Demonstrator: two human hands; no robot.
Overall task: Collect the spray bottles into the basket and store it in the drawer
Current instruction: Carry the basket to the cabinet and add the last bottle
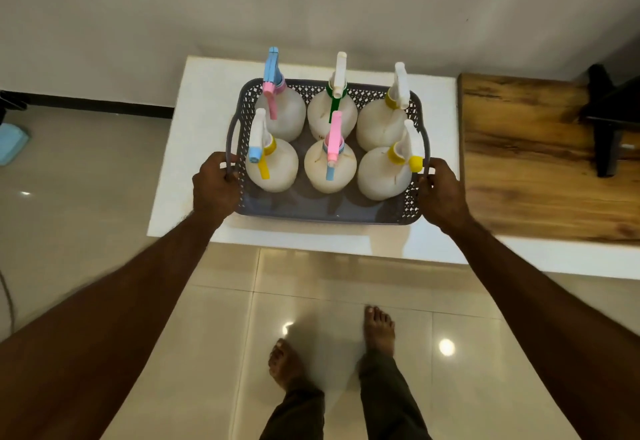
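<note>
1. Where the left hand (pixel 215 186) curls round the left loop handle, it grips the grey perforated plastic basket (pixel 322 209) over a white table top (pixel 194 148).
2. Six white round-bodied plastic spray bottles (pixel 330 166) stand upright inside the basket — two rows of three, with triggers in blue, pink, green, yellow and white.
3. Right hand (pixel 440 193) — fingers wrapped round the right handle.
4. Brown wooden slab (pixel 526 162), just beside the white top; bare feet (pixel 379 330) on glossy floor tiles (pixel 214 335).

Grey lattice-patterned basket (pixel 304 205) holds cream spray bottles (pixel 330 171) with pink, blue, yellow, green triggers.
</note>
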